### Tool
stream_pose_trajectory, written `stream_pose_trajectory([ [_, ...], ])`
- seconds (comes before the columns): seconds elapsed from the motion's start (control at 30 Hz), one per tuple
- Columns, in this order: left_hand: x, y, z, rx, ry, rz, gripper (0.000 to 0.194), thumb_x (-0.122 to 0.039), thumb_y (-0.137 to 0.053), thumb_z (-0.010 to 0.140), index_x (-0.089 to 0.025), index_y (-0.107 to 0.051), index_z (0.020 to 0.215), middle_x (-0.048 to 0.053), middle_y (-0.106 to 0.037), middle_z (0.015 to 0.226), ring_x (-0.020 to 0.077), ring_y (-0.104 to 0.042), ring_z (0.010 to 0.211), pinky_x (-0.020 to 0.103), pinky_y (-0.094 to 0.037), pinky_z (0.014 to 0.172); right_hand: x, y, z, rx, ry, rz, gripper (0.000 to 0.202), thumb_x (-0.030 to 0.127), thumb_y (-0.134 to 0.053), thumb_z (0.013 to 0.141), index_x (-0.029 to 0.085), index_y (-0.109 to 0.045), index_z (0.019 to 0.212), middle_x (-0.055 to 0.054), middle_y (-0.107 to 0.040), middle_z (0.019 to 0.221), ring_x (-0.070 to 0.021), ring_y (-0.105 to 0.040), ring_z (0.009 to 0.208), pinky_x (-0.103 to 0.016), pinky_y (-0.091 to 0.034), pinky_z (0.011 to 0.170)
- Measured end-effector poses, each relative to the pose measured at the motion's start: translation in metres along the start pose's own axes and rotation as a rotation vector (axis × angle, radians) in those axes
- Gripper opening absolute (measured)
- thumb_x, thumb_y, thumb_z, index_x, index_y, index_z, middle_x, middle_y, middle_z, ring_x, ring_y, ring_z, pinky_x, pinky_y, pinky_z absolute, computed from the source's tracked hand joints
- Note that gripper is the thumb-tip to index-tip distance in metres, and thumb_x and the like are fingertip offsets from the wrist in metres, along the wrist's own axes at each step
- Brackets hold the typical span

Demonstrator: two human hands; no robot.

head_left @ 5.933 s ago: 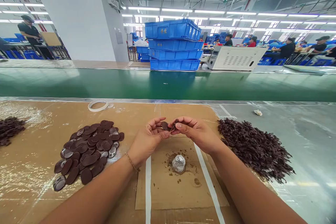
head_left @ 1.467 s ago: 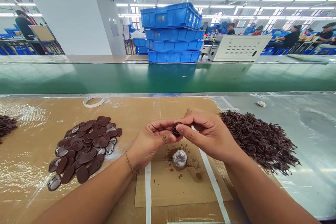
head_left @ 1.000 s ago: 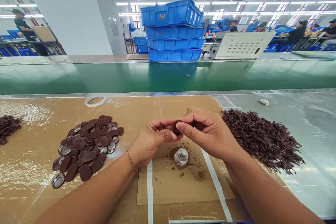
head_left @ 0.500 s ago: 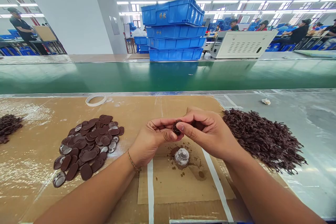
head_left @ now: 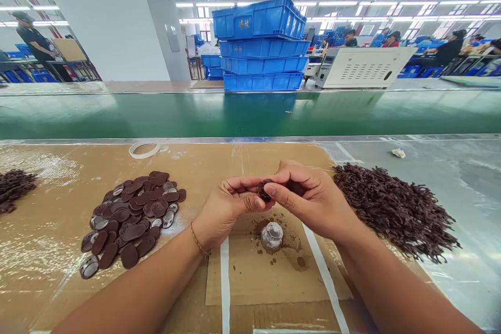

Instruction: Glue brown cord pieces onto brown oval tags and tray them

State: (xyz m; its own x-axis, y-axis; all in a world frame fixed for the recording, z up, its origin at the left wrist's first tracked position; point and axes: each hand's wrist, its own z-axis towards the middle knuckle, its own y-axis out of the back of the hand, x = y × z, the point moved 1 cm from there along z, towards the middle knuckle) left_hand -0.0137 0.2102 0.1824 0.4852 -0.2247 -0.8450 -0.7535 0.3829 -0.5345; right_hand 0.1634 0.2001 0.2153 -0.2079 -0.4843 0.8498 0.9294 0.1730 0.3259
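Note:
Between the fingertips of both hands is a small dark brown piece [head_left: 265, 191], partly covered by the fingers. My left hand [head_left: 227, 207] pinches it from the left, and my right hand [head_left: 309, 199] grips it from the right with thumb and fingers. Just below the hands a small clear glass container [head_left: 272, 235] stands on a cardboard sheet [head_left: 270, 284] spotted with wet brown stains. Left of my hands lies a pile of flat brown oval pieces [head_left: 133, 230], some with shiny metallic faces. On the right is a heap of thin dark brown strands [head_left: 395, 209].
A roll of white tape [head_left: 144, 150] lies behind the oval pieces. Another dark heap [head_left: 14, 188] is at the far left. A crumpled white scrap [head_left: 398, 153] sits at the right. Beyond the green belt [head_left: 180, 115] stand stacked blue crates [head_left: 260, 57] and a beige metal box [head_left: 364, 68].
The view has shifted very slightly, so the surroundings sit a little further right. Both hands keep their pinch on the small brown piece, with hardly any visible movement.

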Motion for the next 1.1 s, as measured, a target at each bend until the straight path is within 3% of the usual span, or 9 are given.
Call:
stream_pose_trajectory([
  [0.47,0.0022,0.0009,0.0003,0.017,-0.027,-0.005,0.034,-0.027,-0.099,0.059,-0.024,-0.085,0.09,0.002,-0.082,0.09,0.0112,-0.075,0.079,0.019,-0.063,0.079,-0.0017,-0.0006,-0.0012,-0.001,-0.045,-0.002,0.038,0.059,-0.073,0.091,0.021,-0.077,0.085,-0.002,-0.057,0.074,-0.0158,-0.059,0.068,-0.031,-0.053,0.062],
  [0.8,0.0034,0.004,0.0013,0.019,-0.042,0.034,0.031,-0.026,-0.097,0.064,-0.026,-0.085,0.092,0.002,-0.082,0.091,0.0116,-0.075,0.081,0.021,-0.063,0.082,-0.0026,-0.0011,-0.0021,0.002,-0.029,0.008,0.033,0.055,-0.073,0.092,0.023,-0.076,0.085,-0.001,-0.056,0.074,-0.0163,-0.058,0.068,-0.032,-0.052,0.063],
  [1.1,0.0029,0.0032,0.001,-0.017,-0.037,0.037,0.035,-0.03,-0.1,0.058,-0.025,-0.085,0.089,0.004,-0.081,0.089,0.0145,-0.075,0.08,0.025,-0.063,0.081,-0.0009,-0.0009,-0.0015,-0.002,-0.02,-0.011,0.036,0.056,-0.072,0.092,0.022,-0.077,0.083,-0.002,-0.056,0.073,-0.0159,-0.058,0.067,-0.031,-0.05,0.062],
])
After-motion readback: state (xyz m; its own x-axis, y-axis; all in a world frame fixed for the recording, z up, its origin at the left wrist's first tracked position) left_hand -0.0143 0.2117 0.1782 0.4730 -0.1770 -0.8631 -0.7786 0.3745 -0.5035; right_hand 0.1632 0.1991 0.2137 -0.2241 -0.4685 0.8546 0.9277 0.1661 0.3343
